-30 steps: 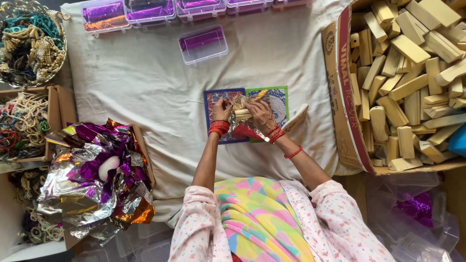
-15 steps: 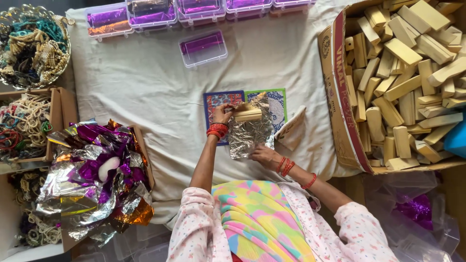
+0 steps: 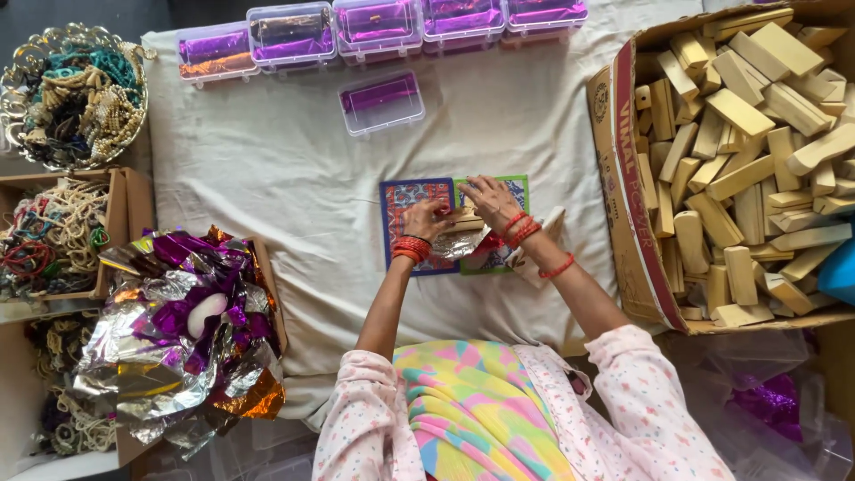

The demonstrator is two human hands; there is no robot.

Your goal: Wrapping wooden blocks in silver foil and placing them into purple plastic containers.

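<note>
My left hand (image 3: pixel 428 219) and my right hand (image 3: pixel 488 199) meet over a small wooden block (image 3: pixel 464 220) partly wrapped in silver foil (image 3: pixel 461 243). Both hands press on the block and fold the foil around it. The block rests on a patterned card with a blue half (image 3: pixel 403 198) and a green-edged half (image 3: pixel 520 183), lying on the white cloth (image 3: pixel 294 169). Another bare wooden piece (image 3: pixel 549 224) lies just right of my right wrist.
A large cardboard box (image 3: pixel 623 178) of wooden blocks (image 3: pixel 748 151) stands at the right. Clear plastic boxes with purple foil (image 3: pixel 381 101) line the far edge. A heap of silver, purple and orange foil (image 3: pixel 178 338) sits at left, with trays of beads (image 3: pixel 62 98) beyond it.
My right hand has come back up from the lower right onto the block. The foil sheet, spread open half a second ago, is now folded in under both hands.
</note>
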